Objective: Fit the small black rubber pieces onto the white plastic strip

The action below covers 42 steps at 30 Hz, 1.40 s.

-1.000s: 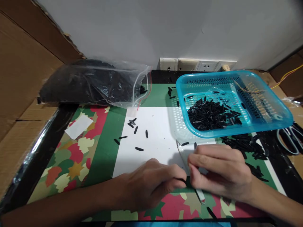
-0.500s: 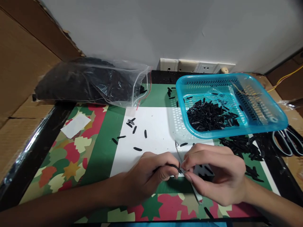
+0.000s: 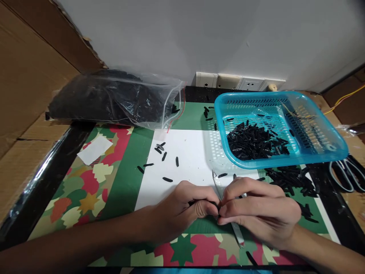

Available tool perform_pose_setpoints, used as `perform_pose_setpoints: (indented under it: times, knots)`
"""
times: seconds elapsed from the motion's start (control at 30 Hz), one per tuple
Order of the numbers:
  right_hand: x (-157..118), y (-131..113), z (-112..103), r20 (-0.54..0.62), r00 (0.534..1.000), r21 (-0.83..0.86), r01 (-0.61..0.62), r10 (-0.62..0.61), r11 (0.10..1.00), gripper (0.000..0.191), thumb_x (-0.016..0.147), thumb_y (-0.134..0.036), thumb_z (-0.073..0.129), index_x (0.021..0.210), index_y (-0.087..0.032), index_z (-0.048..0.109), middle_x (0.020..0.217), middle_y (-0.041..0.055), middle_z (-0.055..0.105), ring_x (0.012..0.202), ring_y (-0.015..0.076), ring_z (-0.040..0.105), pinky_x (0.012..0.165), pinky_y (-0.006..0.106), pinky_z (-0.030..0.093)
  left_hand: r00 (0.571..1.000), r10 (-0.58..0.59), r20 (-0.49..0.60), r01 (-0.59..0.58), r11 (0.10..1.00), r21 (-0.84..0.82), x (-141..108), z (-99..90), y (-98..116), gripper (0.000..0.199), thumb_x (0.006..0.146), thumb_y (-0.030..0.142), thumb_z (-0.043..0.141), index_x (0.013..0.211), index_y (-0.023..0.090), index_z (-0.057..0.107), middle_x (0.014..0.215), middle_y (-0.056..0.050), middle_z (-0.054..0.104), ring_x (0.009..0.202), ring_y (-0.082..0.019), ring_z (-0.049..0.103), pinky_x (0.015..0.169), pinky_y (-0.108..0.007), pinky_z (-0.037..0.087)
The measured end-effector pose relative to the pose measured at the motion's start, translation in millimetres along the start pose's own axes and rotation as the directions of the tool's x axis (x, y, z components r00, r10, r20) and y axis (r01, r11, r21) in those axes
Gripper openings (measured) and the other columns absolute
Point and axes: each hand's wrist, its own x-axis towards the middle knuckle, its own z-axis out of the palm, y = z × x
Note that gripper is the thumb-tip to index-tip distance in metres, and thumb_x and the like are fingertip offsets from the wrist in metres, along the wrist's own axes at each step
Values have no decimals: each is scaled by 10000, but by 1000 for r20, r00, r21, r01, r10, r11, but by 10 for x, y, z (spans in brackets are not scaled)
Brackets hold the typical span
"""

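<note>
My left hand (image 3: pixel 185 207) is closed, pinching a slim black piece (image 3: pixel 216 210) between thumb and curled forefinger. Most of that piece is hidden in the fingers. My right hand (image 3: pixel 262 211) is closed too, its thumb and fingertips pressed together against the right end of the piece; what lies inside this pinch is hidden. Under the hands runs a narrow whitish strip (image 3: pixel 237 233) with a reddish lower end. Similar loose black pieces (image 3: pixel 167 179) lie on the white sheet (image 3: pixel 191 152). More are piled in a blue plastic basket (image 3: pixel 248 163) beyond my right hand.
A clear zip bag (image 3: pixel 114 101) full of black material lies at the back left. Black pieces (image 3: pixel 293 179) are heaped beside the basket, near scissors (image 3: pixel 340 175). A paper scrap (image 3: pixel 95 149) rests on the patterned cover (image 3: pixel 88 203). Wall sockets (image 3: pixel 251 83) stand behind.
My right fingertips have moved up against my left thumb and forefinger, and less of the black piece shows between the hands. The view has shifted slightly.
</note>
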Motion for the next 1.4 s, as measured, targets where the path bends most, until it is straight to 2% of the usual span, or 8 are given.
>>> perform_pose_setpoints:
  times: [0.1, 0.2, 0.4, 0.7, 0.9, 1.03, 1.23, 1.4]
  knots:
    - [-9, -9, 22, -13, 1000, -21, -4, 4, 1000, 92, 1016, -171, 748, 1002, -136, 833, 869, 88, 771, 749, 165, 750, 654, 279, 613, 999, -11, 30, 13, 999, -43, 9, -4, -10, 437, 1085, 446, 595, 758, 157, 618, 639, 58, 455, 566, -83, 346, 531, -218, 305]
    - [-12, -10, 47, -32, 997, -1, -65, 65, 998, 58, 987, -189, 791, 977, -141, 823, 825, 76, 767, 726, 167, 738, 637, 275, 615, 999, 2, 51, 1, 998, -67, 14, -6, -15, 496, 1077, 520, 591, 733, 162, 580, 636, 66, 397, 567, -85, 314, 516, -220, 285]
    - [-4, 18, 89, -111, 978, 106, -165, 176, 981, 51, 910, -161, 869, 886, -148, 826, 802, 48, 774, 715, 141, 722, 665, 243, 609, 1000, 16, 8, -15, 995, -97, 25, 10, 17, 490, 1092, 516, 569, 758, 158, 594, 616, 81, 334, 543, -76, 279, 495, -225, 248]
    - [2, 50, 83, -138, 955, 136, -244, 263, 960, 73, 874, -162, 901, 853, -167, 832, 782, 16, 774, 710, 122, 706, 671, 226, 586, 997, -72, 22, 75, 984, -163, 4, 1, -40, 478, 1081, 556, 565, 841, 152, 653, 621, 79, 394, 549, -83, 313, 526, -233, 288]
    - [13, 56, 69, -91, 957, 188, -257, 277, 948, 86, 843, -129, 920, 858, -150, 838, 796, 25, 785, 732, 116, 718, 700, 207, 589, 997, -78, 2, 77, 978, -193, -6, 5, 5, 459, 1079, 560, 568, 891, 154, 668, 647, 67, 442, 553, -80, 353, 512, -225, 274]
    - [9, 57, 63, -74, 959, 206, -253, 272, 945, 104, 826, -117, 932, 860, -140, 837, 789, 24, 782, 728, 109, 714, 703, 198, 586, 990, -130, 50, 138, 956, -260, -29, 10, 6, 440, 1079, 575, 557, 914, 172, 620, 633, 80, 399, 537, -88, 336, 506, -223, 283]
    - [14, 43, 54, -66, 964, 207, -239, 257, 949, 87, 847, -109, 915, 855, -134, 832, 803, 27, 792, 739, 108, 715, 713, 200, 595, 994, -95, 56, 103, 982, -159, -40, 6, -19, 428, 1107, 540, 498, 914, 179, 622, 648, 61, 451, 561, -102, 388, 517, -222, 322]
    - [20, 35, 45, -62, 970, 209, -220, 237, 953, 82, 853, -97, 905, 874, -130, 833, 809, 31, 789, 754, 119, 717, 720, 218, 602, 987, -131, 98, 144, 980, -138, -32, -4, 15, 338, 1102, 441, 524, 873, 195, 560, 649, 65, 444, 580, -105, 378, 523, -220, 318]
